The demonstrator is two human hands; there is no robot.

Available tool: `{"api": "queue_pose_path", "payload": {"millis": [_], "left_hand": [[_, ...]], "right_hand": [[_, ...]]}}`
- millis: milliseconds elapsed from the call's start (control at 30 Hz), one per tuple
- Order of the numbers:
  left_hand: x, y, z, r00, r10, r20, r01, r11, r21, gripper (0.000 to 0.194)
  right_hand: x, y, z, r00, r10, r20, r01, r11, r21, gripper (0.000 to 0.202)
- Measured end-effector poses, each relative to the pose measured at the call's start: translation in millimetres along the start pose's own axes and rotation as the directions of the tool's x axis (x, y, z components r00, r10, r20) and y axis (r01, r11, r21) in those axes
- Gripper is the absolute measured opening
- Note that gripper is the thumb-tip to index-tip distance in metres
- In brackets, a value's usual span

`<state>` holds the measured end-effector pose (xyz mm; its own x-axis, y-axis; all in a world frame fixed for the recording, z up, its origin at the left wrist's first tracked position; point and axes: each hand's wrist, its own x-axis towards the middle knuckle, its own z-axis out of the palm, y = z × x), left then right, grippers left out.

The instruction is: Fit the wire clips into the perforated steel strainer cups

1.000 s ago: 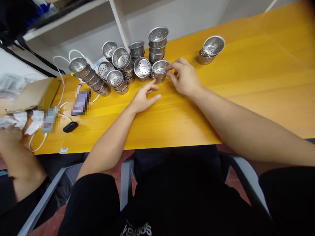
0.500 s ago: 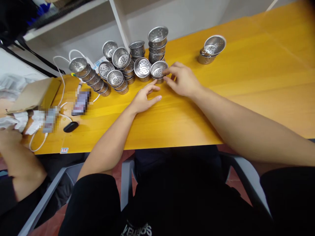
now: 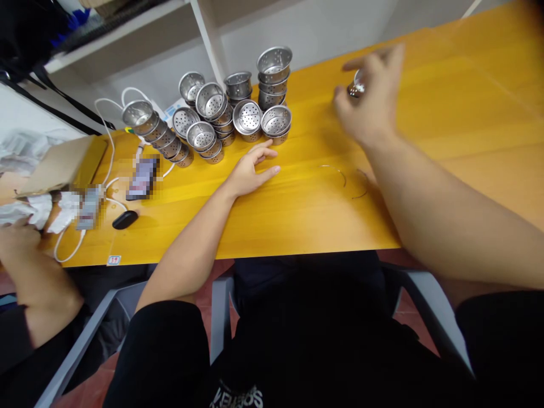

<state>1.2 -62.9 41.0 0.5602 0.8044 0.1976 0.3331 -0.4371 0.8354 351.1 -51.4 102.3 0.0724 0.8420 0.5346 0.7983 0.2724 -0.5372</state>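
My left hand [image 3: 250, 171] rests on the yellow table with fingers apart, holding nothing, just in front of a short pair of perforated metal cups [image 3: 276, 123]. My right hand [image 3: 374, 96], blurred, is over the metal cups [image 3: 358, 85] at the right, its fingers spread around them and covering most of them; contact cannot be made out. Left of centre several stacks of similar cups stand close together, among them a tall stack [image 3: 273, 66], a cup facing forward [image 3: 247, 117] and a leaning stack [image 3: 159, 136] at the left end.
Two blurred-out phones [image 3: 143, 178] with white cables, a black oval case [image 3: 125, 220] and a cardboard box [image 3: 62, 164] lie on the left of the table [image 3: 276, 226]. Another person's hand [image 3: 19, 238] is at the far left. A grey shelf stands behind.
My right hand has left the short cup pair by my left hand and moved right and away, to the cups at the right. My left hand has stayed in place.
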Motion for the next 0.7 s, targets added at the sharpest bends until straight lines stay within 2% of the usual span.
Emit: {"api": "queue_pose_path", "payload": {"millis": [67,133,200,267,333,500,700], "left_hand": [[-0.8,1.0,0.3,1.000,-0.007,-0.005,0.007,1.000,0.006,0.054],[-1.3,1.6,0.6,1.000,-0.012,-0.013,0.012,1.000,0.014,0.054],[-1.4,1.5,0.6,1.000,-0.011,-0.016,0.011,1.000,0.021,0.055],[-1.4,0.8,0.3,1.000,-0.009,-0.018,0.009,1.000,0.019,0.055],[-1.2,0.1,0.0,1.000,-0.011,-0.020,0.011,1.000,0.012,0.053],[-1.0,-0.4,-0.2,1.000,-0.016,-0.022,0.016,1.000,0.005,0.052],[-0.8,0.0,-1.1,1.000,-0.012,-0.020,0.012,1.000,-0.003,0.052]], "right_hand": [[5.3,22.8,-8.4,0.989,0.131,-0.067,-0.138,0.985,-0.103,0.049],[7.3,41.3,-9.0,0.969,0.242,-0.058,-0.248,0.959,-0.140,0.072],[7.6,53.5,-2.9,0.958,0.287,-0.015,-0.287,0.951,-0.119,0.098],[8.3,60.6,5.7,0.955,0.295,0.020,-0.293,0.953,-0.083,0.110],[10.7,64.0,12.2,0.951,0.308,0.030,-0.305,0.950,-0.067,0.109],[18.4,64.9,14.7,0.936,0.351,0.042,-0.346,0.934,-0.093,0.089],[15.9,65.8,21.6,0.943,0.328,0.059,-0.315,0.935,-0.166,0.091]]}}
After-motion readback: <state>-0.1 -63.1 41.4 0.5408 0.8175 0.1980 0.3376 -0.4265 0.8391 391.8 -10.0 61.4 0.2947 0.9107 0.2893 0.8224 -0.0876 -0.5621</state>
